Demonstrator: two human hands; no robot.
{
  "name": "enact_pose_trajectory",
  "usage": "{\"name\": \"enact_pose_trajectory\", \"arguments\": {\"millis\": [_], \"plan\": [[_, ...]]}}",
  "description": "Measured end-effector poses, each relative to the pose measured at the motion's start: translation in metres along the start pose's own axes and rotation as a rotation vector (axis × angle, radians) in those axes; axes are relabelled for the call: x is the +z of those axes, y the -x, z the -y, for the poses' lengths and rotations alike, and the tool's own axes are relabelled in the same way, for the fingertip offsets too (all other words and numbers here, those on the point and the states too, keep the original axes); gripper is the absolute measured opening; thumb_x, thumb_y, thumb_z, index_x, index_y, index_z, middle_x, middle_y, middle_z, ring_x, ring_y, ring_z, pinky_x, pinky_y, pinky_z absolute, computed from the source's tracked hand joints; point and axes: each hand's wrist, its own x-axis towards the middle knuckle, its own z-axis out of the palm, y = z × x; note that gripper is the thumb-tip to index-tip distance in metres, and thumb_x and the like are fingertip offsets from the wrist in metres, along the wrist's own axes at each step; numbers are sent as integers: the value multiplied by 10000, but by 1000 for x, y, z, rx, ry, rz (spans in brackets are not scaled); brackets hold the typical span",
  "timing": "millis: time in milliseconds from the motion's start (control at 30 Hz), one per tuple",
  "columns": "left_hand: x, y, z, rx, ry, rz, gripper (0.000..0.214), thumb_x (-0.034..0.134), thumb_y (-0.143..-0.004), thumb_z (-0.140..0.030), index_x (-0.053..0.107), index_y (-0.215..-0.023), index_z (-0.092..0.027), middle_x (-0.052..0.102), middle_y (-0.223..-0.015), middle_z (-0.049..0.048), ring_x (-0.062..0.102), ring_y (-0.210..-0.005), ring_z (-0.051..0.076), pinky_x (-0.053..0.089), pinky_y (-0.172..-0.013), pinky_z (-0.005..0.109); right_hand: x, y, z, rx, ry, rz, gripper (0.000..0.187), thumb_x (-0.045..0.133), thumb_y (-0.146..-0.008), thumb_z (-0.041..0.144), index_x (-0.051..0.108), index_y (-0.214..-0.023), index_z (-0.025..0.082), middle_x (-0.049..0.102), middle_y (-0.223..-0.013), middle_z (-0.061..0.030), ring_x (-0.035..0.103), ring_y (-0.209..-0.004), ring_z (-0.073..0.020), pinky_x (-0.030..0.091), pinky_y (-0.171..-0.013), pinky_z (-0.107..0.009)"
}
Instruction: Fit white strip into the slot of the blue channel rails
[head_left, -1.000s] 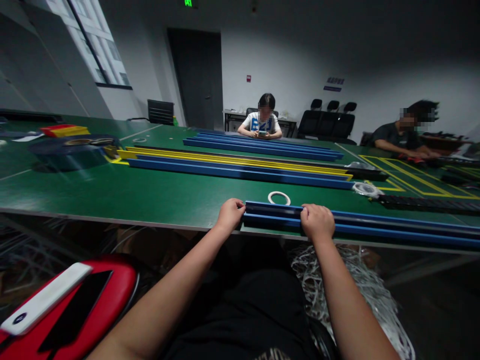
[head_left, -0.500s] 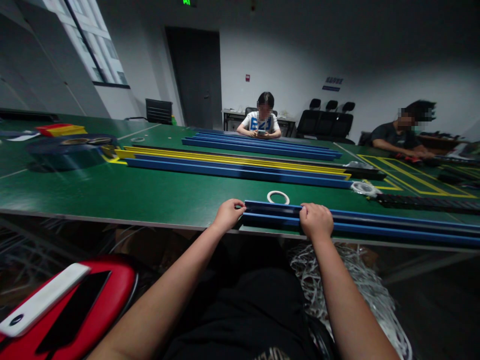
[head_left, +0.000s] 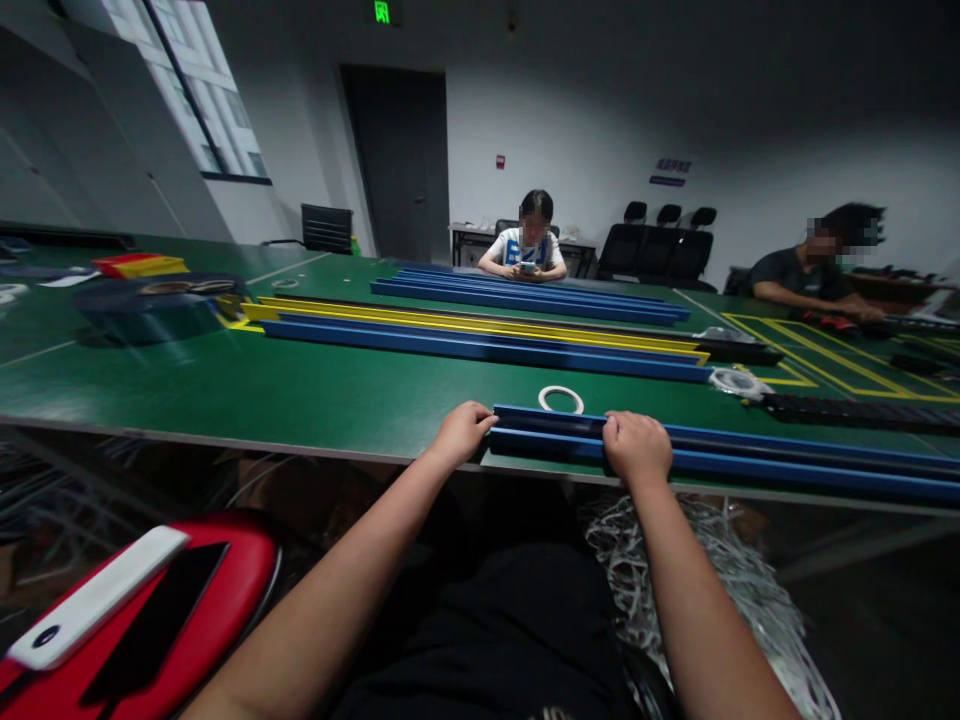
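A long blue channel (head_left: 750, 463) with a dark inside lies along the near table edge and runs off to the right. My left hand (head_left: 465, 432) is closed at its left end, thumb and fingertips pinched at the end of the far wall. Farther right, my right hand (head_left: 639, 445) has its fingers curled over the same channel; what the fingertips press inside it is hidden. Just beyond the channel, a white tape ring (head_left: 560, 391) lies on the green table (head_left: 360, 395).
Across the table lie another blue channel (head_left: 450, 350), yellow strips (head_left: 480, 325) and more blue channels (head_left: 525, 297). A large dark roll (head_left: 150, 310) sits at left. A red stool (head_left: 225, 570) carries a white device. Two people (head_left: 532, 245) sit across the table.
The whole view has shifted slightly down and right as the camera moved. Both hands keep the same hold at the channel.
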Motion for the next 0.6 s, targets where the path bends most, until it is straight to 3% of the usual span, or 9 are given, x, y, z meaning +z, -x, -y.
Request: {"name": "enact_pose_trajectory", "arguments": {"millis": [333, 600], "plan": [[11, -9, 0, -247, -16, -14, 209, 726, -729, -418, 733, -780, -215, 738, -842, 30, 662, -784, 182, 446, -669, 260, 0, 0, 0, -2, 8, -12, 350, 390, -921, 289, 725, -956, 195, 715, -949, -67, 591, -894, -203, 320, -876, -334], [13, -5, -4, -226, -26, -82, 89, 688, -750, -294, 717, -748, -210, 727, -847, 28, 654, -792, 176, 450, -703, 263, -1, 2, 0, -6, -3, -25, 348, 391, -917, 287, 724, -953, 194, 715, -954, -64, 591, -897, -202, 323, -893, -339]]}}
